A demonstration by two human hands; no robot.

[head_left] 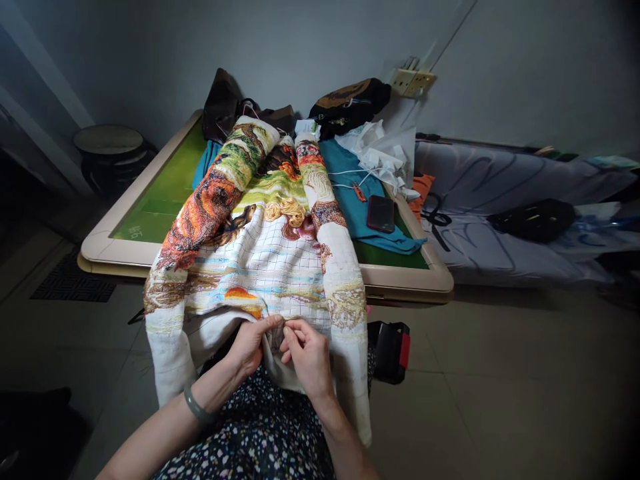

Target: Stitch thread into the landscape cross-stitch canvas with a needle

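The cross-stitch cloth (260,267) drapes from the table (405,277) down over the near edge into the person's lap. Its two sides are rolled inward into long bolsters; the gridded, partly stitched middle lies flat between them. The lower hem hangs past the table rim and folds under at the knees.

The left hand (250,343) grips the hem from the left, thumb on top, fingers tucked beneath, closed on a fold of fabric. The right hand (307,353) meets it from the right, thumb and forefinger pressed together at the cloth edge, just beside the left thumb. Whether a needle sits in that pinch cannot be told; it is too small to make out. A bangle (196,405) sits on the left wrist.

On the table behind the cloth: a teal fabric (350,193), a dark phone (381,213) lying on it, a white plastic bag (383,157), and dark bags (350,103) at the far edge against the wall. The green table surface left of the cloth is bare to the rim.

A red-and-black object (393,350) sits under the table's right corner, close to the right roll of cloth. Right of the table a covered bed (500,220) carries scissors (435,220) and a black pouch (533,220). The floor to the right and left of the lap is open tile.
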